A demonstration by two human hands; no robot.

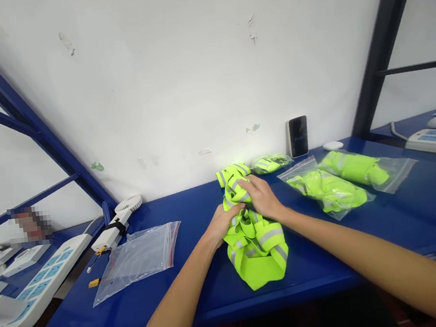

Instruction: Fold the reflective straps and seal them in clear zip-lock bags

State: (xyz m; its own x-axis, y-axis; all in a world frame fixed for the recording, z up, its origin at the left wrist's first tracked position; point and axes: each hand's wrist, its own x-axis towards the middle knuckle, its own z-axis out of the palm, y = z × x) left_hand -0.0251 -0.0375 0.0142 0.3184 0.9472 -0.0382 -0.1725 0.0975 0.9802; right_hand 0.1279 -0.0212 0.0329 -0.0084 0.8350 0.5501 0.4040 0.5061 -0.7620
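A bunched neon-yellow reflective vest with grey stripes lies on the blue table, its straps gathered toward the wall. My left hand grips it from the left side, thumb pointing across the fabric. Over its upper right part, my right hand is closed with the fingers curled round the folds. Some fingertips are hidden by cloth. Just beyond the hands, a rolled neon-yellow bundle sits near the wall.
Clear zip bags lie at left beside a white handheld fan. Bagged neon bundles rest at right; another bagged bundle lies by the wall. A phone-like device stands behind. A power strip is at far left.
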